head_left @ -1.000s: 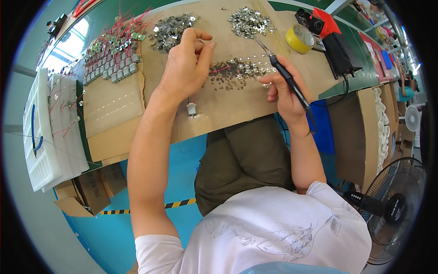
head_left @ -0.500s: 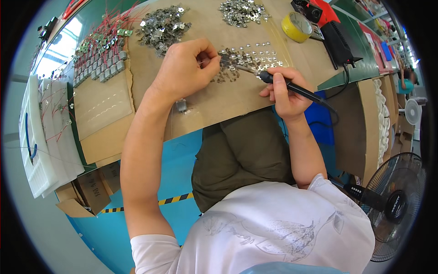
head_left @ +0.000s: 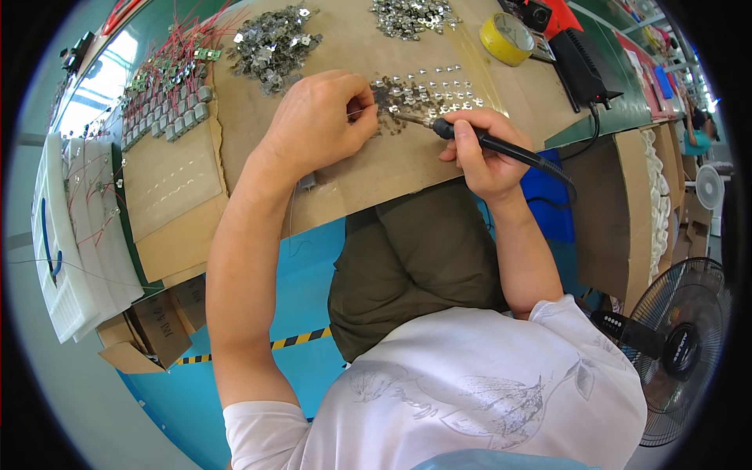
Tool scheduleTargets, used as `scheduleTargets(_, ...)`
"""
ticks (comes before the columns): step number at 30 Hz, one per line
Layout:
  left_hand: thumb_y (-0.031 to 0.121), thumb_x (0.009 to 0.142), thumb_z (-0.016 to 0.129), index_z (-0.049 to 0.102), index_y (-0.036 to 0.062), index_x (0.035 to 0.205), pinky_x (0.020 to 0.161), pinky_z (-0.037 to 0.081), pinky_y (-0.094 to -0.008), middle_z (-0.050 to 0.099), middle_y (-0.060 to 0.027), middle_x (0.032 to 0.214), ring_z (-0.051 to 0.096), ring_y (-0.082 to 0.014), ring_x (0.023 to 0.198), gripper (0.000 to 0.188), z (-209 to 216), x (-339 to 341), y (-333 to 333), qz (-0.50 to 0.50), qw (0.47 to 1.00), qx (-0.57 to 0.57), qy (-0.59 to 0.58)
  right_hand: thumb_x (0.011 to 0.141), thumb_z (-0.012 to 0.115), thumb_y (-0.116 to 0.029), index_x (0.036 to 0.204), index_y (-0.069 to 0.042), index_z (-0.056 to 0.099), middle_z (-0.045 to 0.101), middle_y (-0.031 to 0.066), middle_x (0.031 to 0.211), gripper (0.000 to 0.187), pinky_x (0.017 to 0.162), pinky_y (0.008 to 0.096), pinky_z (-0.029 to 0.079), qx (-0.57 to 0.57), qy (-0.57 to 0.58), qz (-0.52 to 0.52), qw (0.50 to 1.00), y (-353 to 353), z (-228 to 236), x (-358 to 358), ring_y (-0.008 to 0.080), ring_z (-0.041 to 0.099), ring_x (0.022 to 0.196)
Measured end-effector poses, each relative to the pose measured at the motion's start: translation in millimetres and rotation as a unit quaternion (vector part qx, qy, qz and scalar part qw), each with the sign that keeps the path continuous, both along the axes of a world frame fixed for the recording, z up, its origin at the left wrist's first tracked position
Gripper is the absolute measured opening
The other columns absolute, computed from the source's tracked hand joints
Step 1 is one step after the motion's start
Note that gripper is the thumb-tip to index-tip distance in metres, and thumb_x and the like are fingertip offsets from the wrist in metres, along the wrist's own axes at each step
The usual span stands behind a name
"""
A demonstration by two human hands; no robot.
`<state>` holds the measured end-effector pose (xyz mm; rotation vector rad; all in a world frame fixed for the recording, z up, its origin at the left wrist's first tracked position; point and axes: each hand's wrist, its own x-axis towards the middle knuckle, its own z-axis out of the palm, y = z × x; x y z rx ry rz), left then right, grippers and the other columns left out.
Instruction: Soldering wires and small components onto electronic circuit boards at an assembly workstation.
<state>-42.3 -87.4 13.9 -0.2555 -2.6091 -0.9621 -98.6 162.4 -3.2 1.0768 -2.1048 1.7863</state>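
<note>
Closest to the person, to the near left of the rows of small shiny pieces, a grey block sits by the edge of the brown sheet, partly hidden by the left wrist. On the near right of the rows, the right hand holds a soldering iron pen-fashion, thumb on the near side and fingers wrapped in, presumably because the metal end is hot and a low grip steadies it. The iron slants so that its tip reaches the rows' left end; whether it touches anything there I can't tell. Directly left of the rows, the left hand lies back-up, wrist turned in, fingertips curled close together with hardly a gap (a hair-thin strand may be pinched there, though I can't make it out). Such a facing pose seems meant to bring both hands to one small spot. Farther left of the rows, wired grey blocks stand packed together, probably to keep them out of the way. Beyond the rows lie a darker metal heap at far left, a brighter heap straight behind, and a yellow tape roll at far right, all seemingly within arm's reach.
</note>
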Motion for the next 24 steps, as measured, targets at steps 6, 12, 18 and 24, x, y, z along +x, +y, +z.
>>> scheduleTargets(6, 0.008, 0.082, 0.074, 0.069, -0.0013, 0.086, 0.065, 0.054, -0.0364, 0.068, -0.0136, 0.081, 0.068, -0.0268, 0.070, 0.011, -1.0, -0.4, -0.6, 0.000, 1.000, -0.011, -0.006, 0.093, 0.069, -0.001, 0.098, 0.002, 0.075, 0.069, 0.0057, 0.076, 0.009, 0.051, 0.0206, 0.047, -0.011, -0.032, 0.007, 0.999, -0.5, -1.6, 0.1, 0.0095, 0.068, 0.057)
scheduleTargets(12, 0.009, 0.083, 0.075, 0.070, -0.0010, 0.087, 0.066, 0.055, -0.0374, 0.069, -0.0141, 0.082, 0.070, -0.0275, 0.071, 0.012, -1.2, -0.1, -0.5, 0.000, 1.000, -0.007, -0.013, 0.094, 0.068, 0.000, 0.099, 0.004, 0.075, 0.069, 0.0052, 0.075, 0.009, 0.051, 0.0204, 0.049, -0.019, -0.039, 0.011, 0.999, -0.8, -0.8, 0.5, 0.0094, 0.068, 0.057)
scheduleTargets(18, 0.010, 0.083, 0.076, 0.071, -0.0005, 0.088, 0.066, 0.055, -0.0375, 0.070, -0.0135, 0.082, 0.070, -0.0275, 0.072, 0.012, -0.1, 0.2, 0.0, 0.006, 1.000, -0.018, -0.023, 0.094, 0.068, 0.000, 0.100, 0.004, 0.075, 0.070, 0.0054, 0.077, 0.010, 0.051, 0.0203, 0.049, -0.019, -0.051, 0.016, 0.998, 0.4, -2.0, -0.2, 0.0091, 0.068, 0.058)
scheduleTargets(24, 0.010, 0.084, 0.076, 0.072, -0.0002, 0.089, 0.066, 0.055, -0.0377, 0.070, -0.0133, 0.082, 0.070, -0.0276, 0.072, 0.012, -0.6, 0.1, 0.6, 0.006, 1.000, -0.020, -0.019, 0.094, 0.069, -0.001, 0.100, 0.004, 0.075, 0.070, 0.0060, 0.078, 0.010, 0.051, 0.0197, 0.050, -0.019, -0.049, 0.014, 0.999, 0.0, -0.7, 0.8, 0.0092, 0.068, 0.058)
